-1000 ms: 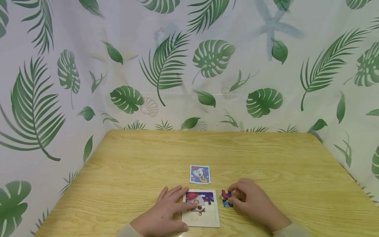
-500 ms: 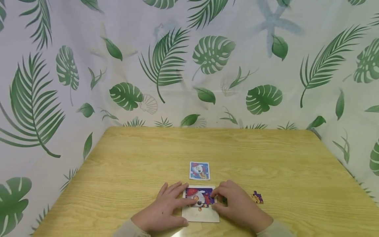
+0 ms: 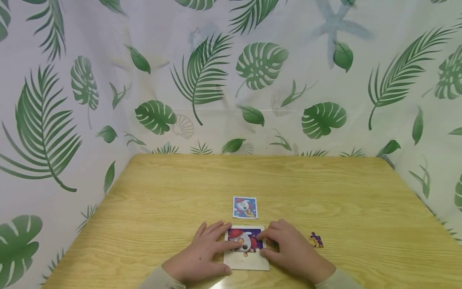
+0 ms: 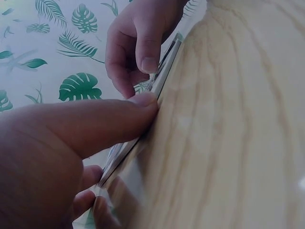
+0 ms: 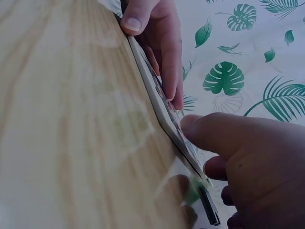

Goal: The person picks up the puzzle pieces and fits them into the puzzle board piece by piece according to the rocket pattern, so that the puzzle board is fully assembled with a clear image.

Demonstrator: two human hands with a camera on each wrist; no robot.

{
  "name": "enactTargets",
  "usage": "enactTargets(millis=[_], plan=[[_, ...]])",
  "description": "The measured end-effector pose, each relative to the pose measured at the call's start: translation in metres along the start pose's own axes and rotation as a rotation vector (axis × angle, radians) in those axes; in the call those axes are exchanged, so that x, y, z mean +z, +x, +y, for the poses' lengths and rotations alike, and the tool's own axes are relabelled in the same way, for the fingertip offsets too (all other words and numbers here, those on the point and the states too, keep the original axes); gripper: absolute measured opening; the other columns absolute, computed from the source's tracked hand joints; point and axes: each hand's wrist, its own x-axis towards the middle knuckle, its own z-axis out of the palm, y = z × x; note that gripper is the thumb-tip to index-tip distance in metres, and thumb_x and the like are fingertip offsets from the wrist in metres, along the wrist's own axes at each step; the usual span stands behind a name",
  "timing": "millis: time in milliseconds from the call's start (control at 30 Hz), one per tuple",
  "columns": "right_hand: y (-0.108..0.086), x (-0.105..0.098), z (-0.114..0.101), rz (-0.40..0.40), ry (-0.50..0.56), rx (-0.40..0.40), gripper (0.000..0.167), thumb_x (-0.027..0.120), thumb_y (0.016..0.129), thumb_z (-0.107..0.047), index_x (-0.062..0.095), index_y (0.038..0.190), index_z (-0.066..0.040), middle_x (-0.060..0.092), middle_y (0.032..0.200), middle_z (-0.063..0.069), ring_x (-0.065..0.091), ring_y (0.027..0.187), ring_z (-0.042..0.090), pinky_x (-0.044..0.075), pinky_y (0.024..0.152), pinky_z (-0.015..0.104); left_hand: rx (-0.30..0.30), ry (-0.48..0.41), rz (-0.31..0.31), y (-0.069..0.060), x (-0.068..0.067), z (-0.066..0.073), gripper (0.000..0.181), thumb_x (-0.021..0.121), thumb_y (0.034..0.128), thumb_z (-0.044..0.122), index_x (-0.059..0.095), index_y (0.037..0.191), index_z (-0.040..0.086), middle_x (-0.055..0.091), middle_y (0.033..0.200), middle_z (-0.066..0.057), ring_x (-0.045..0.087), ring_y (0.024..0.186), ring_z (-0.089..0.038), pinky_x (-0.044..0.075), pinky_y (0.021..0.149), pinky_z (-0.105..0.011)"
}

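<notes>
Rests the left hand across the left side of a flat, whitish, square puzzle board on the yellowish wood-grain table, with fingers straight and spread, index finger lying on the joined pieces of a purple, red and grey rocket picture and thumb touching near the close left corner. Shows bare pale board along the near part, below the picture. Bends thumb and index finger of the right hand onto the picture's right side, tips apart; cannot tell a pinch from a press there. Partly hides beneath that hand a dark-edged loose piece, just beside the board. Shows, right of the hand, a knobbed purple-and-orange piece and, beyond the board, a small white-bordered rocket card. Wears pale sleeves.
</notes>
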Motion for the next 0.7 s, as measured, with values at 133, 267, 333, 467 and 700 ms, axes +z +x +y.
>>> enactTargets(millis=[133, 267, 333, 467, 700], plan=[[-0.0014, 0.0007, -0.0002, 0.006, 0.015, -0.053, 0.025, 0.081, 0.085, -0.037, 0.077, 0.109, -0.034, 0.049, 0.09, -0.02, 0.04, 0.079, 0.004, 0.04, 0.067, 0.022, 0.002, 0.015, 0.002, 0.0002, 0.0004, 0.0007, 0.061, 0.066, 0.0908, 0.057, 0.045, 0.148, 0.052, 0.019, 0.167, 0.002, 0.01, 0.154, -0.027, 0.0, 0.116, -0.067], [-0.0025, 0.0012, 0.0004, 0.015, 0.018, -0.1, 0.022, 0.082, 0.085, -0.035, 0.079, 0.107, -0.033, 0.048, 0.089, -0.019, 0.038, 0.078, 0.003, 0.038, 0.066, 0.021, 0.014, 0.023, 0.015, -0.0001, 0.001, 0.0005, 0.061, 0.067, 0.0908, 0.055, 0.045, 0.148, 0.051, 0.021, 0.167, 0.002, 0.011, 0.154, -0.028, 0.001, 0.116, -0.068], [-0.0025, 0.0013, 0.0005, 0.016, 0.017, -0.102, 0.022, 0.082, 0.085, -0.035, 0.08, 0.107, -0.033, 0.048, 0.089, -0.019, 0.038, 0.078, 0.003, 0.038, 0.066, 0.021, 0.015, 0.03, 0.022, -0.0002, 0.0012, 0.0005, 0.062, 0.067, 0.0907, 0.055, 0.045, 0.148, 0.051, 0.021, 0.167, 0.002, 0.011, 0.153, -0.028, 0.002, 0.116, -0.068], [-0.0019, 0.0003, -0.0002, 0.004, 0.02, -0.089, 0.022, 0.081, 0.086, -0.036, 0.079, 0.107, -0.034, 0.048, 0.089, -0.019, 0.038, 0.079, 0.003, 0.038, 0.067, 0.021, 0.011, 0.042, 0.034, -0.0001, 0.0019, 0.0009, 0.067, 0.068, 0.0893, 0.055, 0.044, 0.151, 0.044, 0.021, 0.167, 0.003, 0.012, 0.153, -0.027, 0.003, 0.116, -0.067], [-0.0017, -0.0008, -0.0007, -0.02, 0.015, -0.058, 0.022, 0.08, 0.087, -0.038, 0.078, 0.108, -0.036, 0.048, 0.089, -0.02, 0.038, 0.08, 0.004, 0.038, 0.067, 0.022, 0.0, 0.055, 0.068, -0.0006, 0.003, 0.0018, 0.072, 0.072, 0.0851, 0.055, 0.048, 0.151, 0.038, 0.025, 0.166, 0.003, 0.014, 0.153, -0.027, 0.004, 0.117, -0.066]])
